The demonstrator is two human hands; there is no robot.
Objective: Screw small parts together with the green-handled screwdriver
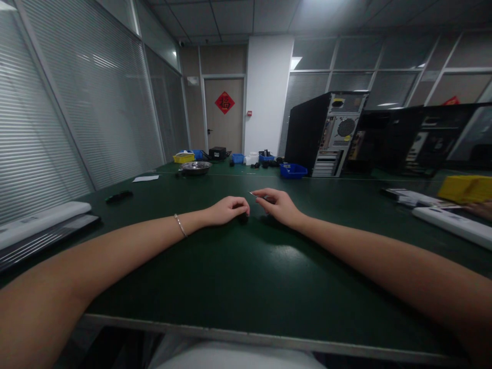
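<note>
My left hand [229,210] rests over the green tabletop, a bracelet on its wrist, with its fingers curled in. A small dark patch shows under its fingertips; whether that is an object or shadow I cannot make out. Just to the right, my right hand [280,206] is closed, thumb and forefinger pinched together. From its fingertips a thin, pointed metal tool [252,194] sticks out toward the left hand; most of it is hidden by the fingers. A narrow gap separates the two hands.
On the green table [215,277] stand a metal bowl [196,167], a blue bin [293,171] and a black computer tower [307,133]. A dark slim object [119,197] lies left. Long white objects flank both sides; another person's hand [480,209] shows far right by a yellow bin [466,188].
</note>
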